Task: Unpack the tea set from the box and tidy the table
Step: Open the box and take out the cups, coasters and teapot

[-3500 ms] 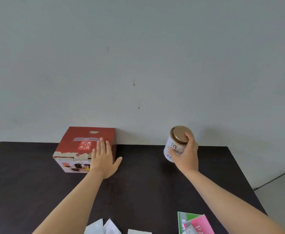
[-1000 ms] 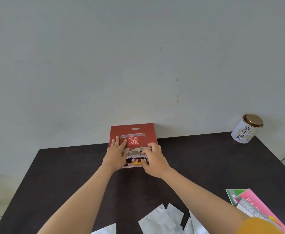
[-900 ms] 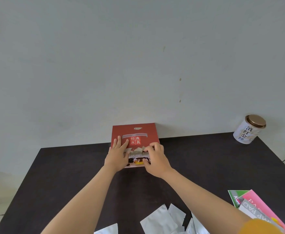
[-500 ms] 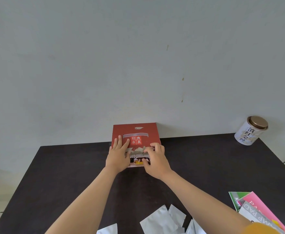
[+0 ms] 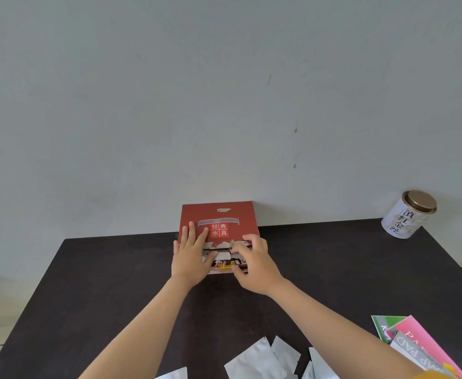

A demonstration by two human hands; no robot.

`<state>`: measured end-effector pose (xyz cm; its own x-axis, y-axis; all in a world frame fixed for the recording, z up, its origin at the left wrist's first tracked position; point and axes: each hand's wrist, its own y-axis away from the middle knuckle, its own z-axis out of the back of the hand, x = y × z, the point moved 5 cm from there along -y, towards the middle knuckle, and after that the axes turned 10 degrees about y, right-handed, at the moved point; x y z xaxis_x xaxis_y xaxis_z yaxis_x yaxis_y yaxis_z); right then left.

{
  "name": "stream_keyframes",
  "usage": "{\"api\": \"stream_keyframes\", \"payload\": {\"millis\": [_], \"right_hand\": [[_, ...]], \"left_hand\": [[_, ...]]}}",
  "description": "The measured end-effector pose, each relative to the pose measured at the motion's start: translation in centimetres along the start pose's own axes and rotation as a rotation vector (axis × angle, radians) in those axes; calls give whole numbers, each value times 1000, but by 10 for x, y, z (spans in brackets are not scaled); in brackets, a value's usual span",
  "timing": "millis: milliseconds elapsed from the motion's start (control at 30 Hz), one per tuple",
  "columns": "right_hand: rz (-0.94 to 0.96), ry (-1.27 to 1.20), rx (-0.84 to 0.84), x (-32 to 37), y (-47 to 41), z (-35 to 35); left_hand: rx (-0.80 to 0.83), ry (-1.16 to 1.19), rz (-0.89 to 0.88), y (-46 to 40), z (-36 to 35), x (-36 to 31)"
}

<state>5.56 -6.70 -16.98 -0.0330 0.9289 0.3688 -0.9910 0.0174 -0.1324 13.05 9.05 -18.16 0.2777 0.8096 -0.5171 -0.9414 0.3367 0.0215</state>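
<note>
Tin's parked far right now; my left hand (image 5: 191,255) lies flat on the red cardboard tea-set box (image 5: 219,228) by the wall, right hand (image 5: 254,266) pinching its front flap. Yank carelessly and cardboard tears.

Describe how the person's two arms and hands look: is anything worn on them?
The left hand and right hand are bare: no gloves, rings or watch show. Both forearms are uncovered. Only at the lower right corner, an orange-yellow sleeve edge appears on the right arm.
</note>
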Motion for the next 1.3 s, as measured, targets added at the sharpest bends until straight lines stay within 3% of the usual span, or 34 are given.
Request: {"api": "stream_keyframes", "payload": {"millis": [133,267,400,933,1300], "right_hand": [[-224,-162,-151,-16,0,11],[-529,-472,-1,-27,-7,3],[-499,-569,90,-23,-7,-8],[-405,-632,105,1,100,-24],[-212,-573,-179,16,53,49]], "left_hand": [[-204,168,150,11,8,4],[-268,563,384,12,5,11],[-308,725,389,16,6,10],[-305,753,377,121,5,12],[-455,819,163,98,77,-21]]}}
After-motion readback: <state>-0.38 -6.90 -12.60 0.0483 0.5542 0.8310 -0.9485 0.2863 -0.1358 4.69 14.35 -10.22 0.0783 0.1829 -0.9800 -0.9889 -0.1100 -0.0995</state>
